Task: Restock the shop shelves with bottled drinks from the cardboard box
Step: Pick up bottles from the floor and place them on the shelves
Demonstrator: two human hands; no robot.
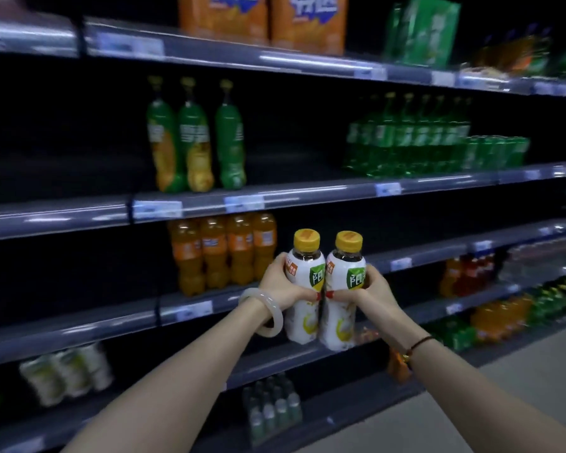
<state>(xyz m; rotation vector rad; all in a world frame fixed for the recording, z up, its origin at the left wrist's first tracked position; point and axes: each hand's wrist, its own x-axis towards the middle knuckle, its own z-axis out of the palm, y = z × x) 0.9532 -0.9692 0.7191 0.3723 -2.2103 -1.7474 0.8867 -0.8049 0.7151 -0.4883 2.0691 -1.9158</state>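
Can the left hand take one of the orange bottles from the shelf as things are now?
Probably not yet. Nothing stands between the left hand and the orange bottles, but that hand grips a yellow-capped bottle, so it is not free to take another.

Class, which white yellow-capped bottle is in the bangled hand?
The left white yellow-capped bottle; only the left hand, gripping it, wears a pale bangle.

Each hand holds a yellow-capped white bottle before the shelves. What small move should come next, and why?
Probably ease both forward onto the grey shelf, right of the orange soda bottles. The left hand grips one yellow-capped white bottle, the right hand a second bottle, upright and side by side in the air; that stretch looks bare.
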